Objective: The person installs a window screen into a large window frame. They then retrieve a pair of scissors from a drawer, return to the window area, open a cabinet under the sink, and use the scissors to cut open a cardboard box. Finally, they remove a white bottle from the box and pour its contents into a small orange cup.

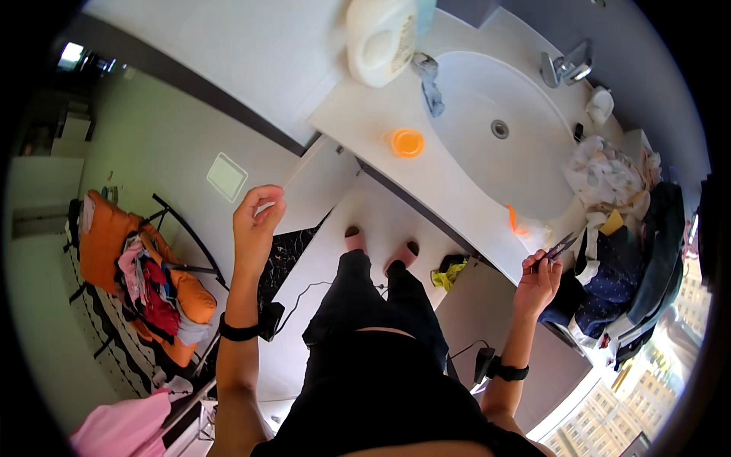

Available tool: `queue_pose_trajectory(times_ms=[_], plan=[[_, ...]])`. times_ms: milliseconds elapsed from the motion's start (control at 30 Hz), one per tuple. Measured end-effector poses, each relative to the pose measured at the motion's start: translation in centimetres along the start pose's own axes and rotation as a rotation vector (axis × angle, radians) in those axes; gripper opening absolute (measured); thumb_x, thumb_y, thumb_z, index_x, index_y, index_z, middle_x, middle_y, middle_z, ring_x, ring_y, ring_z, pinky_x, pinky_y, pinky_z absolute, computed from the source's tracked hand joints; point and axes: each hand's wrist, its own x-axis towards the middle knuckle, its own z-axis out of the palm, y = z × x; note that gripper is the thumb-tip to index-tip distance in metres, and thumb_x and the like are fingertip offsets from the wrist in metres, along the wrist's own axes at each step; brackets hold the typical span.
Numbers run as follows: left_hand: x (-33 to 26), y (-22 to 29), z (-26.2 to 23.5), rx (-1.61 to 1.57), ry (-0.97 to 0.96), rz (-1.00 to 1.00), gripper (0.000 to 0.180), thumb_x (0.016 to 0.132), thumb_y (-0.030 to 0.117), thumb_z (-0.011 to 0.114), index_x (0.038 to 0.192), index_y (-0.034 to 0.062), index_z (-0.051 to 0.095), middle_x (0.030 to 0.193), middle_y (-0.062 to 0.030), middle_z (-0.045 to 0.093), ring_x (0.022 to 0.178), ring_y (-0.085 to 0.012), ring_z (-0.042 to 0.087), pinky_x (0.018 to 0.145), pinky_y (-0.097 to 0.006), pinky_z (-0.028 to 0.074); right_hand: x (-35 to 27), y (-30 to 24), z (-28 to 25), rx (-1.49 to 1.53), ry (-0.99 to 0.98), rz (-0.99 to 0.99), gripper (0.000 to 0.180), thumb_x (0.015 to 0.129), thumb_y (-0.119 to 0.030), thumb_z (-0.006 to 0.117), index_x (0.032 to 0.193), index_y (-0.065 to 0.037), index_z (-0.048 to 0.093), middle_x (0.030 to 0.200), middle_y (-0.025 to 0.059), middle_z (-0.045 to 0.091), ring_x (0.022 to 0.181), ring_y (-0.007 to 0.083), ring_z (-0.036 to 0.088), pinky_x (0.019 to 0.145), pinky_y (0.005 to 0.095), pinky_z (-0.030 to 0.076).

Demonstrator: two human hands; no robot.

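Note:
My left hand (259,217) is raised at the left, off the counter's edge. Its thumb and fingers curl together in a pinch; whatever they hold, if anything, is too fine to make out. Over the counter's front edge, my right hand (539,280) grips a small, dark, pointed tool (562,246) that looks like little scissors. Just beyond that hand, an orange strip (513,219) lies by the basin's rim. An open orange jar (407,143) stands on the white counter (457,179), between my hands.
Past the jar are a white jug (379,46) and a grey-blue cloth (430,84). The sink (487,164) has a chrome tap (567,67). Plastic bags (601,171) and piled clothes (617,274) crowd the right. An orange chair (114,244) holding clothes stands left.

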Motion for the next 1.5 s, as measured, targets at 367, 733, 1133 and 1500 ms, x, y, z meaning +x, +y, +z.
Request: queue_pose_trajectory(times_ms=[367, 733, 1133, 1500], plan=[[-8.7, -7.6, -20.4, -0.044, 0.116, -0.031, 0.014, 0.089, 0.007, 0.061, 0.100, -0.0008, 0.059, 0.095, -0.0032, 0.059, 0.091, -0.0104, 0.055, 0.082, -0.023, 0.044, -5.9, 9.7, 10.8, 0.141, 0.111, 0.457, 0.013, 0.080, 0.000, 0.045, 0.092, -0.004, 0.049, 0.090, 0.0092, 0.056, 0.080, 0.0205, 0.055, 0.070, 0.0316, 0.050], [-14.0, -17.9, -47.2, -0.119, 0.344, -0.032, 0.009, 0.087, 0.006, 0.061, 0.094, 0.0008, 0.060, 0.089, -0.0023, 0.062, 0.086, -0.0095, 0.057, 0.081, -0.023, 0.045, -34.2, 29.8, 46.9, 0.218, -0.463, 0.940, 0.011, 0.090, -0.018, 0.050, 0.093, -0.007, 0.050, 0.066, -0.0001, 0.037, 0.059, 0.0125, 0.035, 0.059, 0.0280, 0.033], [-11.9, -19.1, -63.5, -0.008, 0.464, -0.050, 0.010, 0.085, 0.006, 0.062, 0.092, 0.0004, 0.058, 0.085, -0.0036, 0.061, 0.084, -0.0115, 0.059, 0.080, -0.024, 0.045, -48.2, 42.8, 72.8, 0.153, -0.813, 1.163, 0.015, 0.093, -0.019, 0.050, 0.090, -0.004, 0.052, 0.065, 0.0000, 0.043, 0.057, 0.0122, 0.040, 0.059, 0.0293, 0.038], [9.5, -23.7, -82.8, 0.045, 0.387, -0.103, 0.009, 0.088, 0.009, 0.061, 0.094, 0.0024, 0.060, 0.088, -0.0006, 0.060, 0.081, -0.0074, 0.055, 0.074, -0.023, 0.044, -37.0, 56.4, 95.2, 0.029, -0.720, 1.044, 0.014, 0.093, -0.020, 0.051, 0.087, -0.007, 0.051, 0.063, -0.0010, 0.042, 0.055, 0.0117, 0.039, 0.055, 0.0274, 0.035]])
